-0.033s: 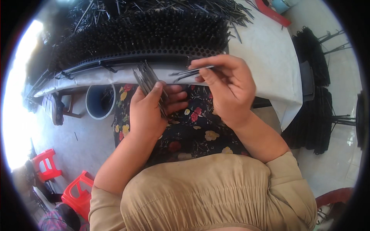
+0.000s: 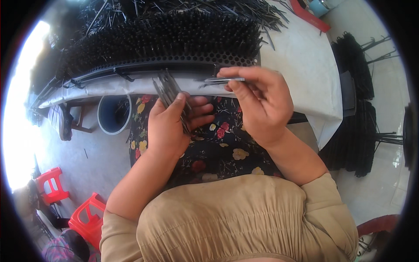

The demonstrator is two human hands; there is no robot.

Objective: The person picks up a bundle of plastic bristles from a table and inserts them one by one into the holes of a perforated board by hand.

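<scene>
My left hand (image 2: 170,118) is closed round a bundle of thin dark sticks (image 2: 166,87), the thumb pressed across them and their tops fanning out above it. The other fingers of that hand are loosely spread. To its right, my right hand (image 2: 264,102) pinches a few dark thin sticks (image 2: 222,80) between thumb and fingers, their ends pointing left. Just beyond both hands stands a long black rack (image 2: 187,59) with a perforated edge, packed with upright dark sticks (image 2: 174,37). The exact kind of stick cannot be made out.
Loose sticks (image 2: 244,11) lie heaped behind the rack on the white-covered table (image 2: 305,74). A blue-grey bucket (image 2: 114,118) stands below at left, near red plastic stools (image 2: 89,218). Dark bundles (image 2: 355,139) hang or stand at the right. Floral cloth (image 2: 218,148) covers my lap.
My right hand has shifted slightly right, and the sticks in it have tilted closer to level. My left hand keeps its bundle nearly in place.
</scene>
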